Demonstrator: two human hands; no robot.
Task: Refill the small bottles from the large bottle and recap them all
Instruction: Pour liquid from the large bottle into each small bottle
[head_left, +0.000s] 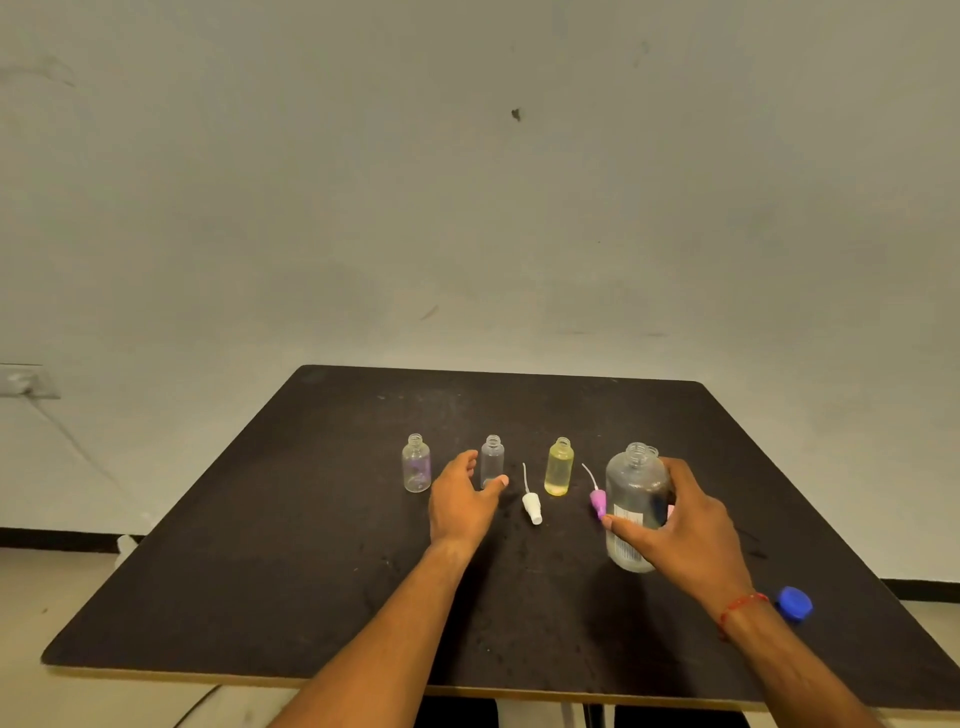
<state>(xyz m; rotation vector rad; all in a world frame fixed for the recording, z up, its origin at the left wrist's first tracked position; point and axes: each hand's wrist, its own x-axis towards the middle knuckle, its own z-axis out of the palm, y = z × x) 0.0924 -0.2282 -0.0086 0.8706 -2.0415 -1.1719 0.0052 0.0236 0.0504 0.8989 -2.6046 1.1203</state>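
- R hand (685, 525) clamped on the large bottle (635, 499): fingers curled round its far side, thumb across the label on the near side; bottle upright on the table, neck uncapped, looks clear inside
- red thread band (740, 609) on that wrist
- L hand (460, 506) spread, thumb and fingers apart, reaching at the 2nd small bottle (492, 461); thumb tip by its base on the right, fingertips to its left; can't tell if skin touches the plastic
- that bottle is clear, upright, no cap
- 1st small bottle (416, 464), far left, just beside the L fingertips, clear w/ a faint purple tint, uncapped
- yellow small bottle (559, 466) stands btwn the two hands, uncapped
- white spray cap (532, 507) w/ thin tube lies flat btwn 2nd and yellow bottles
- pink spray cap (598, 502) w/ tube lies just left of the large bottle, near the R thumb
- blue cap (794, 604) sits well apart, by the table's right edge, behind the R wrist
- all on a black table (291, 582), pale wall (467, 208) behind
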